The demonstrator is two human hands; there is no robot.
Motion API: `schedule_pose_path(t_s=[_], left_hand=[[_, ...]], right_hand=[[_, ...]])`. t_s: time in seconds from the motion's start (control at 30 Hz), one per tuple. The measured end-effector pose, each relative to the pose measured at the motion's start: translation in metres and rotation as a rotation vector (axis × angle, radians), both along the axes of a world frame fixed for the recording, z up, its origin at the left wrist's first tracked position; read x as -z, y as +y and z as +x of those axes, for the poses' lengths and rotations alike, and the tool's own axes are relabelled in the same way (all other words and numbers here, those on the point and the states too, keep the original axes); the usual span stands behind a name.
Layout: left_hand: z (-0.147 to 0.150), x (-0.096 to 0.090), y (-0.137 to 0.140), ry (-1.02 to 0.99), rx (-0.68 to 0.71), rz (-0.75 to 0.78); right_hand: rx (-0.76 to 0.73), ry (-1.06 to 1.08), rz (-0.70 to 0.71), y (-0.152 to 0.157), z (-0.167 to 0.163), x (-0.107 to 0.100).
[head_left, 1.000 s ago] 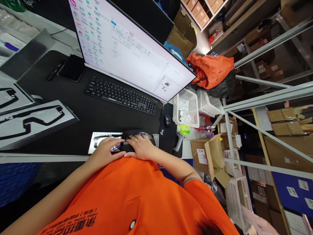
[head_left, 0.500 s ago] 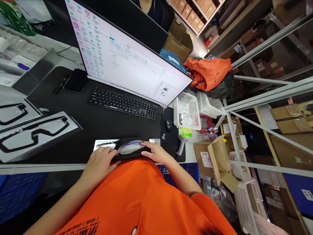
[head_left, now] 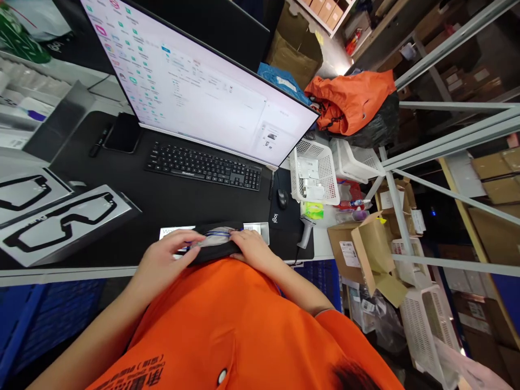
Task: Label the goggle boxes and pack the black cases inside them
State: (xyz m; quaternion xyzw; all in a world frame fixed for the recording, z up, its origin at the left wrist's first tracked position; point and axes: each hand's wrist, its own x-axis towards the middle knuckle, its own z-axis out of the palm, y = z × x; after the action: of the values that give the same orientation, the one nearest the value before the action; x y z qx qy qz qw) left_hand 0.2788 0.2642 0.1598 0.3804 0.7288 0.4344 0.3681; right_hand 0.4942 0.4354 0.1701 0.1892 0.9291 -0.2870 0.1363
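A soft black case lies at the desk's front edge against my orange shirt. Its long opening shows clear plastic wrap with blue lines inside. My right hand grips the case's right end, thumb on the near side and fingers over the opening. At the left end, my left hand has thumb and forefinger pinched close together by the opening; what lies between them is too small to tell. Under the case, a white printed box is partly covered by the case and my hand.
Two grey boxes with black frame prints, one the nearer box, lie at left. Behind are a keyboard and monitor. To the right sit a mouse, a barcode scanner, a white basket and an open carton.
My left hand has shifted from holding the case's left end to a pinch at its opening. My right hand has moved further over the right end. The camera view has shifted slightly.
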Motion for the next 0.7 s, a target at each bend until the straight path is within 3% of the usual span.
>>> schedule_pose_path(t_s=[0.1,0.23,0.3,0.4,0.5,0.7], left_hand=[[0.021,-0.006,0.034,-0.054,0.180,0.014],[0.054,-0.017,0.060,0.296,0.491,-0.067],[0.066,-0.028,0.066,0.463,0.568,-0.095],[0.070,-0.036,0.070,0.542,0.626,-0.045],[0.059,-0.019,0.066,0.497,0.660,-0.002],[0.036,0.039,0.036,0.305,0.580,0.023]], right_hand=[[-0.092,-0.024,0.074,0.001,-0.009,-0.003],[-0.112,-0.048,0.114,0.002,-0.009,0.004],[-0.075,-0.015,0.101,0.002,-0.003,0.013],[0.028,0.068,0.026,0.001,0.009,0.027],[0.098,0.138,-0.072,0.003,0.018,0.033],[0.081,0.242,-0.252,0.006,0.026,0.032]])
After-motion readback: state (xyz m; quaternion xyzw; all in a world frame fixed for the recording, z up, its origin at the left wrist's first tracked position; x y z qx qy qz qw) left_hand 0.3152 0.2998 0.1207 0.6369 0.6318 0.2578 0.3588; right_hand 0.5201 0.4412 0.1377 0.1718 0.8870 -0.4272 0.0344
